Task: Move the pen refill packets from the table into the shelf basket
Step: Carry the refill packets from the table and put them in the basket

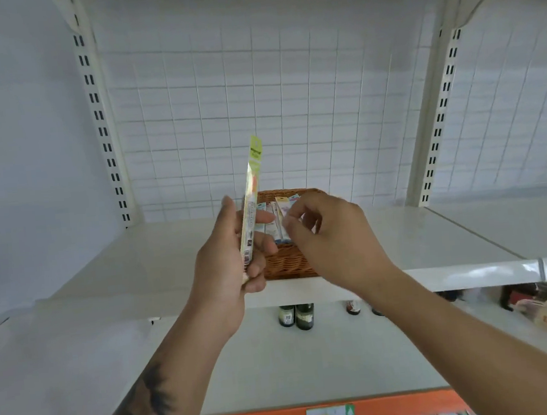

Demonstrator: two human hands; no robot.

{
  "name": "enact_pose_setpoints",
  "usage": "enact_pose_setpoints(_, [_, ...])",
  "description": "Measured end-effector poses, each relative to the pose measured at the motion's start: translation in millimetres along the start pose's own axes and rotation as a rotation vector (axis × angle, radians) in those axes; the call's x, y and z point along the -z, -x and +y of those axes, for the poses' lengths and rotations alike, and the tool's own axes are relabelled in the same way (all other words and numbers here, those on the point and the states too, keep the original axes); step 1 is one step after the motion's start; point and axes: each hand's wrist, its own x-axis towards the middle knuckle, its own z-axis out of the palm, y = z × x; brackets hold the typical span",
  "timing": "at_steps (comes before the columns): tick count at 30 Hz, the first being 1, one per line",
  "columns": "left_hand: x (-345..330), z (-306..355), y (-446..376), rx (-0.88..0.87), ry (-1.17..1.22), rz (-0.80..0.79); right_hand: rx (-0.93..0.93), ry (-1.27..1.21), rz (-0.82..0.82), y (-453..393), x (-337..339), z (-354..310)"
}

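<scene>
- Left hand (233,260) grips one pen refill packet (251,202) upright, yellow-green header on top, just in front of the wicker basket (287,262).
- Right hand (330,232) over the basket front, fingers curled; pinching the packets in basket (278,217)? Cannot tell.
- Basket sits on white shelf (417,237), several packets inside leaning on end.
- Dark bottles (296,316) on the lower shelf.

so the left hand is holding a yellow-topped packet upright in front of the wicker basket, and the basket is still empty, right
Not quite: the basket is not empty. The head view shows several packets already standing in it, under the right hand. The rest holds: the left hand grips a yellow-topped packet upright in front of the wicker basket on the shelf.
</scene>
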Motion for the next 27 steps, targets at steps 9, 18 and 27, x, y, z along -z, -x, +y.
enact_pose_setpoints(9, [-23.9,-10.3,28.3,-0.027,0.139,-0.084,0.265,-0.243,0.156,61.2,-18.0,3.0])
enact_pose_setpoints(18, [-6.1,-19.5,48.0,-0.278,-0.181,0.045,0.304,-0.177,0.142,52.2,-9.1,-0.2])
enact_pose_setpoints(27, [77.9,-71.1,26.2,-0.491,-1.575,0.224,-0.12,-0.175,0.095,-39.1,14.5,19.3])
